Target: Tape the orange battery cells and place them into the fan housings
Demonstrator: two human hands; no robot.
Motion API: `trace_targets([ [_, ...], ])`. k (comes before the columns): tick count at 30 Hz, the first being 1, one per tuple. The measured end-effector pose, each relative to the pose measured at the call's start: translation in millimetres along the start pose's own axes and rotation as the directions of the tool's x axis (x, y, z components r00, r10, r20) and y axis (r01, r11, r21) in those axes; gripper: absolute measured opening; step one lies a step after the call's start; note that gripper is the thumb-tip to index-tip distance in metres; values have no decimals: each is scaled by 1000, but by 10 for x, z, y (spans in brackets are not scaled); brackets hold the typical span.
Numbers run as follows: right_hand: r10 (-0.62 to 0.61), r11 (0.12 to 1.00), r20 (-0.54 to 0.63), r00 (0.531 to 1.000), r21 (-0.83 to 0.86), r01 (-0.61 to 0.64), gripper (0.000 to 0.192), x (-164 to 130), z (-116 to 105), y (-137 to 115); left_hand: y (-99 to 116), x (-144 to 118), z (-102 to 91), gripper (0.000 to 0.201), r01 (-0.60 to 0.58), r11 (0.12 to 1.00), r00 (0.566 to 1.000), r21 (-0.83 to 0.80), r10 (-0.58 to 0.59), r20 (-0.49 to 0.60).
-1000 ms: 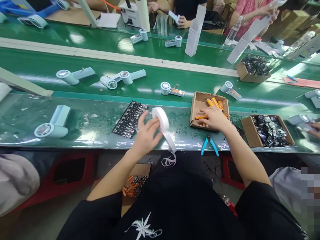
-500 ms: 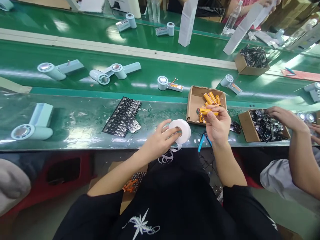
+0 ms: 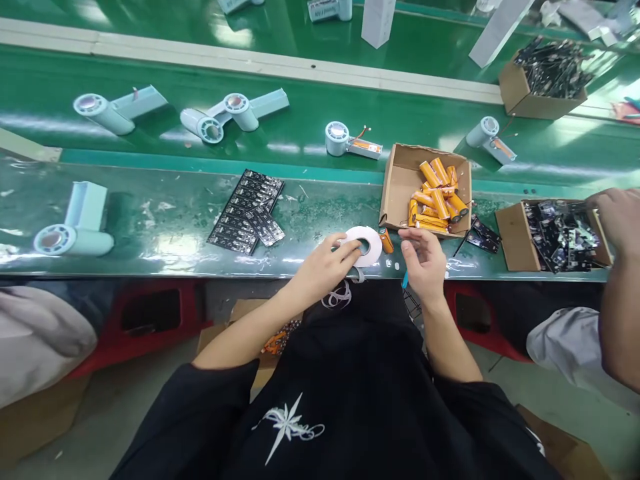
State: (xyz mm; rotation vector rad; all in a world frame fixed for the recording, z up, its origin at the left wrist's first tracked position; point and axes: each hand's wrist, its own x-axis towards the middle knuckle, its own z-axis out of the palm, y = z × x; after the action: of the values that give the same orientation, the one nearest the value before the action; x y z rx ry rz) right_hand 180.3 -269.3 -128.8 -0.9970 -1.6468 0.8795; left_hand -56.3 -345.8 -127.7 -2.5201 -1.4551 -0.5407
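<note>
Tape roll [image 3: 367, 245] lies flat on the bench edge w/ left hand [image 3: 325, 267] on it, fingers curled over the rim, fingertip at the core, prob. to keep it from sliding. 1 orange cell [image 3: 386, 241] rests just right of the roll, touching or nearly so. Right hand [image 3: 424, 260] hovers beside the cell, thumb & forefinger pinched close; can't tell if they hold anything. Box [image 3: 400, 175] of cells sits just beyond, w/in easy reach. Blue cutters [image 3: 404, 280] peek out under right hand. Another person's hand [image 3: 620, 215] is at the far-right box.

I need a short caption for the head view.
Left hand holds tape roll; right hand beside orange battery.
</note>
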Motion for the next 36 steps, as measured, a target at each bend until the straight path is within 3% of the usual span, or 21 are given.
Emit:
trace_targets([
  [4, 106, 958, 296, 949, -285, -18, 39, -41, -158, 123, -11, -54, 87, 31, -31, 996, 999, -79, 32, 17],
  [8, 190, 951, 426, 884, -303, -59, 45, 10, -131, 201, 25, -115, 169, 40, 44, 977, 998, -210, -33, 56],
  [12, 173, 976, 347, 922, -184, -114, 32, 10, -81, 174, 27, -178, 191, 34, 90, 950, 996, -298, -81, 41],
  [16, 186, 980, 244, 952, 20, -197, 27, -45, -23, 77, 39, -204, 187, 36, 48, 945, 993, -323, -81, -90],
  [21, 290, 903, 94, 953, 303, -304, 42, -119, 78, 51, 106, -185, 202, 36, 4, 948, 961, -317, -92, -260],
  [24, 318, 899, 18, 948, 313, -307, 49, -156, 83, 76, 142, -174, 198, 37, 21, 938, 962, -347, -113, -247],
  [27, 248, 945, -18, 969, 225, -238, 43, -182, 40, 79, 167, -166, 183, 38, 26, 930, 962, -368, -123, -243],
  [30, -3, 1000, -83, 997, -2, 3, 30, -196, -8, 68, 189, -153, 161, 39, 15, 924, 955, -383, -127, -269],
  [32, -140, 985, -114, 984, -117, 126, 29, -189, -28, 66, 206, -139, 139, 39, 13, 916, 956, -400, -128, -262],
  [34, -60, 997, -95, 994, -58, 54, 36, -154, -48, 68, 223, -130, 114, 40, 11, 918, 958, -397, -124, -260],
  [36, 141, 985, -62, 988, 110, -134, 43, -86, -86, 69, 236, -137, 89, 43, 11, 930, 951, -368, -124, -284],
])
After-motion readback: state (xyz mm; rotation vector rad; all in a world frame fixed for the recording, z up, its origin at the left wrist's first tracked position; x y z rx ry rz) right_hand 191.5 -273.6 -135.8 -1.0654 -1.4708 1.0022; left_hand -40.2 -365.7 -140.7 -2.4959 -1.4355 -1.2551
